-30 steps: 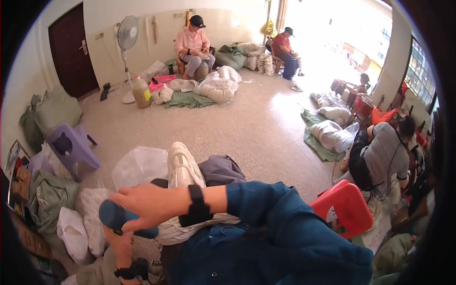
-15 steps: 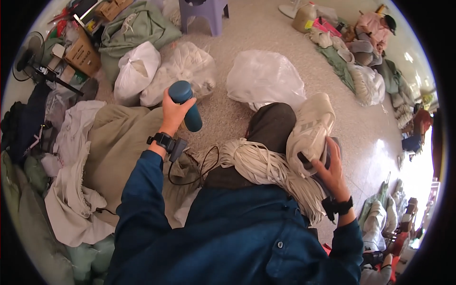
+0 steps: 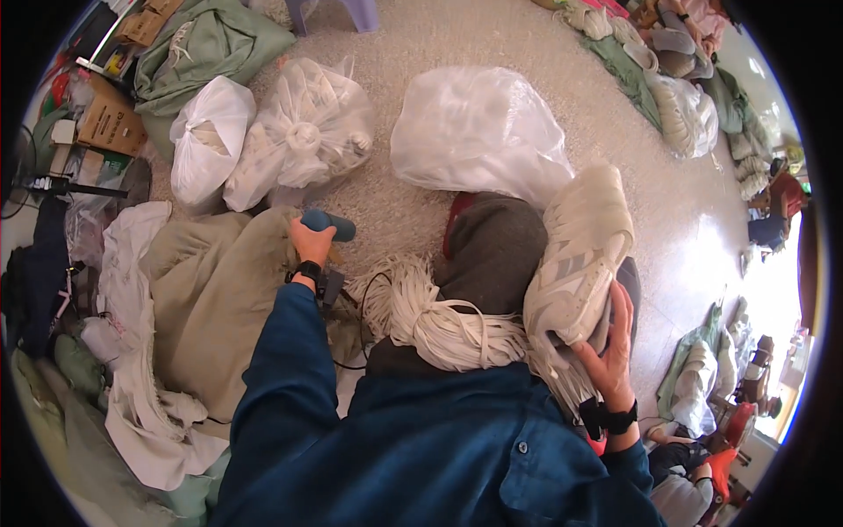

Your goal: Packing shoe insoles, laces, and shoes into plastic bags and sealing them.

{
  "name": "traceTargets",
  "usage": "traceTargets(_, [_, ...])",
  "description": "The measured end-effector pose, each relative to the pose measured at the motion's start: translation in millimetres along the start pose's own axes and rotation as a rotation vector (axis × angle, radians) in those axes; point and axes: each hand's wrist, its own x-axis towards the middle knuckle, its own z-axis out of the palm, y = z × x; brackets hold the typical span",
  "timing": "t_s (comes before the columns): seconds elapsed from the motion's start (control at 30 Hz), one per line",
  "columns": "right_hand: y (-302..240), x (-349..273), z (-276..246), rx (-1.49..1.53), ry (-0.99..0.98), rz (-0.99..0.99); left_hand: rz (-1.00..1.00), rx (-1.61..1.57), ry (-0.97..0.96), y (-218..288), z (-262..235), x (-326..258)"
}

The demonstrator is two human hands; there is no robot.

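Observation:
My left hand (image 3: 311,244) is wrapped round a blue cylindrical bottle (image 3: 335,226), which lies tilted nearly level over the edge of a khaki cloth sack (image 3: 206,307). On the right, a cream-white sneaker (image 3: 584,250) rests by my dark-clad knee (image 3: 493,246), toe pointing away from me. My right hand (image 3: 608,347) grips its heel end, thumb at the opening and fingers along the right side. A thick bundle of off-white laces (image 3: 457,332) lies across my lap and hangs down beside the shoe.
Clear plastic bags (image 3: 479,127) stand on the speckled floor ahead, with a knotted white bag (image 3: 211,140) and a green sack (image 3: 206,57) farther left. Cardboard boxes (image 3: 110,119) and a fan line the left side. Other people sit among shoe piles at far right and lower right.
My left hand has come down and nearer with the bottle, which has tipped from upright toward level. The view has tilted downward. My right hand stays at the sneaker's heel.

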Motion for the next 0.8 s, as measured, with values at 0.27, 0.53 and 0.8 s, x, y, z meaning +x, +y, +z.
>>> traceTargets(0.27, [9.0, 4.3, 1.0, 0.048, -0.013, 0.064, -0.113, 0.164, -0.020, -53.4, 29.0, 16.7])
traceTargets(0.53, [1.1, 7.5, -7.7, -0.187, -0.015, -0.006, -0.058, 0.238, 0.012, -94.7, 31.8, 29.1])
traceTargets(0.8, [-1.2, 16.3, -10.3, 0.114, -0.034, 0.035, 0.333, 0.430, 0.096, -11.6, -6.6, 11.2])
